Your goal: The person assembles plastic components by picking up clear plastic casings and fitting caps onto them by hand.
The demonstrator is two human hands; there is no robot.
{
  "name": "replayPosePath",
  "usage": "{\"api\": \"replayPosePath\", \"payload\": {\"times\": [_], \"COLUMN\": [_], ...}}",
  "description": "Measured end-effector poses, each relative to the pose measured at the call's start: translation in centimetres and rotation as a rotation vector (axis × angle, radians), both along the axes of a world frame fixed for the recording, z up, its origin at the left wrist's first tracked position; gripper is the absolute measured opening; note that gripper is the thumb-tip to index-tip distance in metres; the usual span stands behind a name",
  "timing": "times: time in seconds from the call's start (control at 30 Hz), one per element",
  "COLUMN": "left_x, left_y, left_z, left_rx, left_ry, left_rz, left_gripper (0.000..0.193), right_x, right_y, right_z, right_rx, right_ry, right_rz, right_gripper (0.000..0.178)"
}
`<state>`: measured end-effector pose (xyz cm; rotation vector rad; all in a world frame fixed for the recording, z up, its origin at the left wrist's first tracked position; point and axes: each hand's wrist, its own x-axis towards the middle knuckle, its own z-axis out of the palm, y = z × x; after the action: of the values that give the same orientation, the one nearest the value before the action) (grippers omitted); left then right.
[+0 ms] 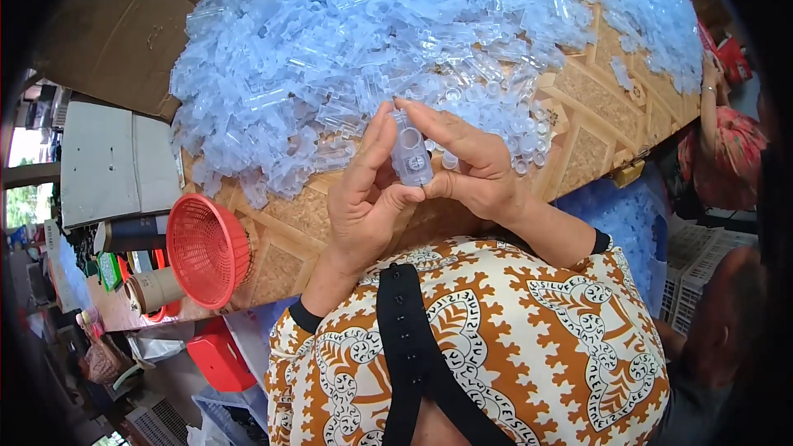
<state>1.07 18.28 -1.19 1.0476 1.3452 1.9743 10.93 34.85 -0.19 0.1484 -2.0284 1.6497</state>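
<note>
Between my two hands, just over the table's near side, is a small clear plastic part [410,153], long and narrow with a round ring shape in its upper half. My left hand [363,186] pinches it from the left, thumb at its lower end. From the right, my right hand [475,161] presses on it with thumb and fingers. Just beyond my hands spreads a large heap of clear, bluish plastic pieces [330,58]. Small round clear caps [529,128] lie loose to the right of my right hand.
A red plastic basket [206,252] stands on the patterned table [591,132] at the left, beside a brown tape roll [154,290]. Cardboard [103,16] rises at the far left. Under the right edge sits a blue bin [624,227]. Another person's arm [709,103] shows at the far right.
</note>
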Motion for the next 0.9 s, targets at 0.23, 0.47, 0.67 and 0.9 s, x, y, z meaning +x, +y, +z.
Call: {"api": "replayPosePath", "payload": {"times": [0.23,0.47,0.67,0.9], "left_x": [-0.2,0.0,0.6,0.5], "left_y": [0.1,0.0,0.0,-0.1], "left_z": [0.7,1.3,2.0,1.0], "left_rx": [0.020,-0.098,-0.031,0.002], "left_ry": [0.010,-0.185,-0.272,-0.315], "left_rz": [-0.026,-0.030,-0.071,-0.078], "left_gripper": [0.074,0.068,0.070,0.067], "right_x": [-0.2,-0.6,-0.2,-0.7], "right_y": [0.3,0.1,0.0,0.5], "right_z": [0.7,-0.4,0.1,-0.3], "right_rx": [0.297,0.263,0.231,0.377], "right_ry": [0.118,0.083,0.076,0.136], "right_rz": [-0.112,-0.106,-0.087,-0.098], "right_gripper": [0.074,0.074,0.074,0.074]}}
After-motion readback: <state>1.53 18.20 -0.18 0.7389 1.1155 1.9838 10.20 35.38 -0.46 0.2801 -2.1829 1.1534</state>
